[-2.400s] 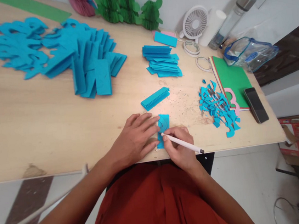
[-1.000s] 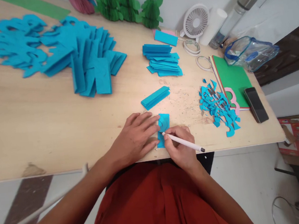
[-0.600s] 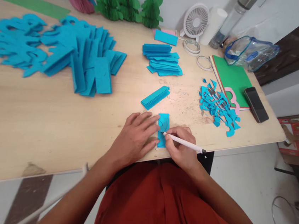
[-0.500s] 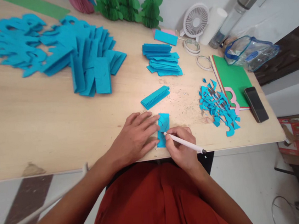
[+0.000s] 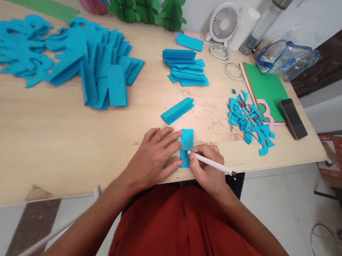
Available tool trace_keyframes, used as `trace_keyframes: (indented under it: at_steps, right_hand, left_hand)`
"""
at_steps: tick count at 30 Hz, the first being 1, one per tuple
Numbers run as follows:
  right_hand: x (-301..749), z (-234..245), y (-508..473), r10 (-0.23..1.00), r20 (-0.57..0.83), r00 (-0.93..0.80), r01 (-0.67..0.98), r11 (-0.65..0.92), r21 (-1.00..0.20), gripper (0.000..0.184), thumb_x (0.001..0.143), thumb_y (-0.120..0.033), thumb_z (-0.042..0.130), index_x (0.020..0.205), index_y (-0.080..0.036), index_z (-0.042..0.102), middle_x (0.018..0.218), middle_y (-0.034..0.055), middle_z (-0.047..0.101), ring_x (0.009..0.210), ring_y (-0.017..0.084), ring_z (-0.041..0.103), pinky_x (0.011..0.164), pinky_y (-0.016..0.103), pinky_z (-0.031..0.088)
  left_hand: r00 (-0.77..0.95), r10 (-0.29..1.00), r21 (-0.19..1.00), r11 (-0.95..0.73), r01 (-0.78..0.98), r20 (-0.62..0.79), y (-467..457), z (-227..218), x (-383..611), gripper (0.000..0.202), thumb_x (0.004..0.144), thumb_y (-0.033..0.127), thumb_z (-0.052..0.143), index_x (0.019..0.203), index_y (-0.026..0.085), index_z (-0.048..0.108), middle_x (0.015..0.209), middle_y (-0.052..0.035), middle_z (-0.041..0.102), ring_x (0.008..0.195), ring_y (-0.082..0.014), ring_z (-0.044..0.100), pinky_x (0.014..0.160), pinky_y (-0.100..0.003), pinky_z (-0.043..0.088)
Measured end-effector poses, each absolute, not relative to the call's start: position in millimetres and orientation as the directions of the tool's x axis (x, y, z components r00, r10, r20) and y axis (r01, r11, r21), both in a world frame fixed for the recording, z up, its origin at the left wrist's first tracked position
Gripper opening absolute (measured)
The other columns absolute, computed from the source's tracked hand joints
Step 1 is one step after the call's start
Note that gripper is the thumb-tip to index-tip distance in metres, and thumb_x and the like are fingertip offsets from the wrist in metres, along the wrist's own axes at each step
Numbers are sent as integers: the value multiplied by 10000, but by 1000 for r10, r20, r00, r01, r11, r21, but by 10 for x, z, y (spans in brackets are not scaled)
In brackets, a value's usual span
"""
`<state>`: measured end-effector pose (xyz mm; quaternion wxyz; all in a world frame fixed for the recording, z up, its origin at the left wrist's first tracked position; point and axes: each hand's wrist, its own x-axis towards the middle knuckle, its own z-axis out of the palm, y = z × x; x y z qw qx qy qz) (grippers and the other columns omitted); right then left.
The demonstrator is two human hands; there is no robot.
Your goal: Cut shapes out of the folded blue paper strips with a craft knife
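Note:
A small blue paper piece [image 5: 187, 139] lies near the front edge of the table, with curved lines drawn on it. My left hand [image 5: 158, 153] rests flat beside it, fingers spread, their tips on its left side. In my right hand [image 5: 207, 165] is a white pen [image 5: 209, 162], pinched between thumb and fingers, its tip at the paper. Just beyond lies a folded blue paper strip [image 5: 177, 111]. Farther back is a stack of blue folded papers [image 5: 186, 67].
Many blue cut and folded papers [image 5: 100, 66] cover the back left. Blue scraps [image 5: 248, 120] lie on the right, near a pink cutout [image 5: 266, 114], a green notebook [image 5: 266, 89] and a phone [image 5: 293, 119]. Tape rolls [image 5: 219, 53], a fan [image 5: 224, 24] and a bottle [image 5: 266, 20] stand behind.
Almost nothing differs. Both hands, the pen and the paper hold their places, with only a very slight shift of the view.

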<state>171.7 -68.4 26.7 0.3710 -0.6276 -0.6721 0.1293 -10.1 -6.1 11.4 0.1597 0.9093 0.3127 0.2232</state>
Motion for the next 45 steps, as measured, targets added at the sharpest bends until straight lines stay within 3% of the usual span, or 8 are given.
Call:
trace_keyframes:
  at_steps: [45]
  right_hand:
    - [1753,252,-795,916,400,-30,822,250,-512,133,882,-165,528,769,-228,557,713,0,685,648,160,607,708,321,423]
  left_hand:
    - [699,635,421,-761,493,329,-58,95,-100,293,927,367,507,1130,191,624,1394,-113,582,1308,-335,470,1063,-533,334]
